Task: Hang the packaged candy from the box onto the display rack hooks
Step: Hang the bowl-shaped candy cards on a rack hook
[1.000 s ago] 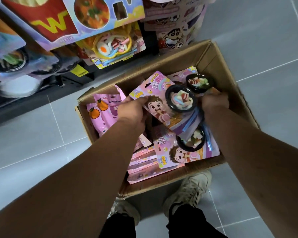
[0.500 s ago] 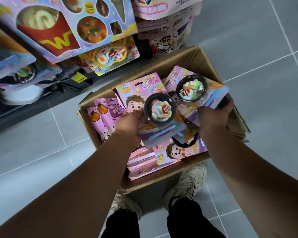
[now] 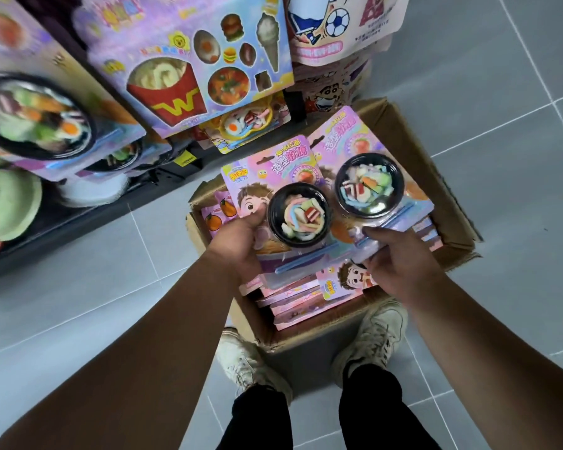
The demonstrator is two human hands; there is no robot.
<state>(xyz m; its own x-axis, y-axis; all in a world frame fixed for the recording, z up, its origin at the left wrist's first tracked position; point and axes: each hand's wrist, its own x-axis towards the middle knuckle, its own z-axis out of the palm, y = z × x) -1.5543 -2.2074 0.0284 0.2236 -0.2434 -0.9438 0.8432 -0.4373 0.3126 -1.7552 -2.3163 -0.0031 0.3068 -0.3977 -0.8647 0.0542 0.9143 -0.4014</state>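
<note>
Above the open box (image 3: 449, 203) each hand grips a candy pack: left hand (image 3: 238, 241) one (image 3: 273, 190), right hand (image 3: 400, 261) another (image 3: 371, 164). Hanging packs (image 3: 189, 60) crowd the rack, apparently close ahead.

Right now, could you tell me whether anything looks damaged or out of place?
The cardboard box has a crumpled, bent right flap. Otherwise nothing stands out: the left hand and right hand each hold an intact candy pack.

Pink cards (image 3: 273, 177) printed with a cartoon boy and bearing black bowls (image 3: 299, 216) of pastel candy are seen above a brown box (image 3: 449, 203), grey tiles (image 3: 501, 92) at three o'clock.
</note>
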